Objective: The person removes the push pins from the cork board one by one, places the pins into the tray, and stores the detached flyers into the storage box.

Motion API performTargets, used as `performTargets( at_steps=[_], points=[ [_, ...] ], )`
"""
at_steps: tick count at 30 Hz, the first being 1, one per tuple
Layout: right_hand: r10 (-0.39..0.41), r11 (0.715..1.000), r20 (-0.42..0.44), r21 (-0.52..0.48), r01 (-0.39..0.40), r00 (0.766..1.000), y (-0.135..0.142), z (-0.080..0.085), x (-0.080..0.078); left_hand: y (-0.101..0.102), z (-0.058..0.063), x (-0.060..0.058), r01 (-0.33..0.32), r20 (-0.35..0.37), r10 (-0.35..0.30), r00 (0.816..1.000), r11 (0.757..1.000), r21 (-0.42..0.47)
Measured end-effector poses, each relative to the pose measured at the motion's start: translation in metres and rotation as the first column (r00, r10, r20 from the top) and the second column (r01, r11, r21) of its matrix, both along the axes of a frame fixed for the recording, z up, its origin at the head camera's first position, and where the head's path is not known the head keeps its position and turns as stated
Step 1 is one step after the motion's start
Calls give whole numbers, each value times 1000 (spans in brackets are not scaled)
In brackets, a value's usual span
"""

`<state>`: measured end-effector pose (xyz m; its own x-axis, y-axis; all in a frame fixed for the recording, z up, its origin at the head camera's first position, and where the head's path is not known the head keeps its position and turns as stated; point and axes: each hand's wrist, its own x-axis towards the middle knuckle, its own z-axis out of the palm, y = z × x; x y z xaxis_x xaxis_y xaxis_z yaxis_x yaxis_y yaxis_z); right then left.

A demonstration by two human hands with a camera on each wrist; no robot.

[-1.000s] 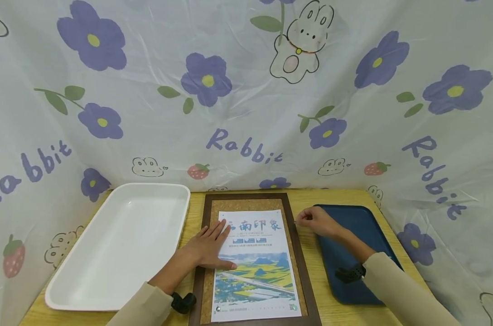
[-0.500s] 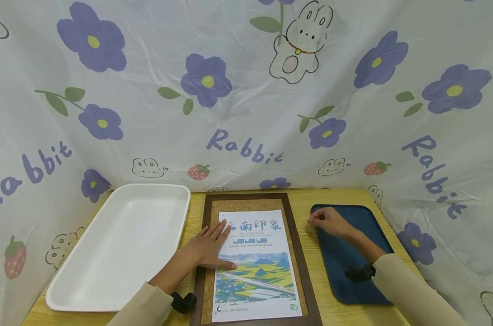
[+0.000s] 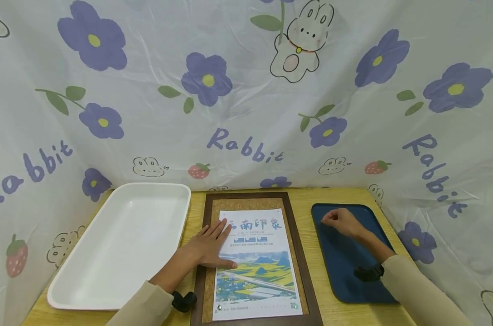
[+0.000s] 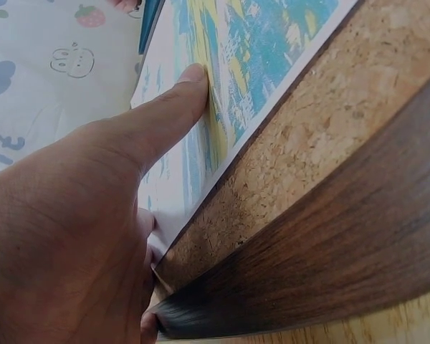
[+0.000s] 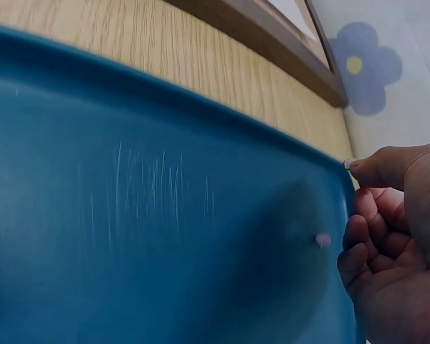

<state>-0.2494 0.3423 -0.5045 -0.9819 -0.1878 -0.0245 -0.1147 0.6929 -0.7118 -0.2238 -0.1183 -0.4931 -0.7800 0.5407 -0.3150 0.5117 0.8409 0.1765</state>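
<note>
My left hand lies flat with spread fingers over the left side of a printed poster, its thumb on the landscape picture. Under the poster is a framed cork board. Round tacks show at the poster's lower corners. My right hand is over the upper left of a dark blue tray. Its thumb and finger pinch a tiny pale thing, probably a tack; the other fingers are curled. A pinkish tack shows against the tray floor in the right wrist view.
A large white tray stands left of the board on the wooden table. A printed cloth with rabbits and flowers hangs behind and at both sides. Dark wrist cameras sit on both wrists.
My right hand has moved right, from beside the board's upper right edge to over the blue tray, its fingertips still pinched. The left hand has stayed on the poster.
</note>
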Motion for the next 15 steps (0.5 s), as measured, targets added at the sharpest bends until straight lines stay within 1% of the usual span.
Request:
performTargets(
  at_steps=[7, 15],
  points=[
    [-48, 998, 36, 28, 47, 998, 11, -1, 2, -1, -1, -1, 2, 1, -2, 1000, 1000, 6],
    [-82, 995, 43, 63, 79, 996, 18, -4, 7, -1, -1, 0, 5, -1, -5, 1000, 1000, 7]
  ],
)
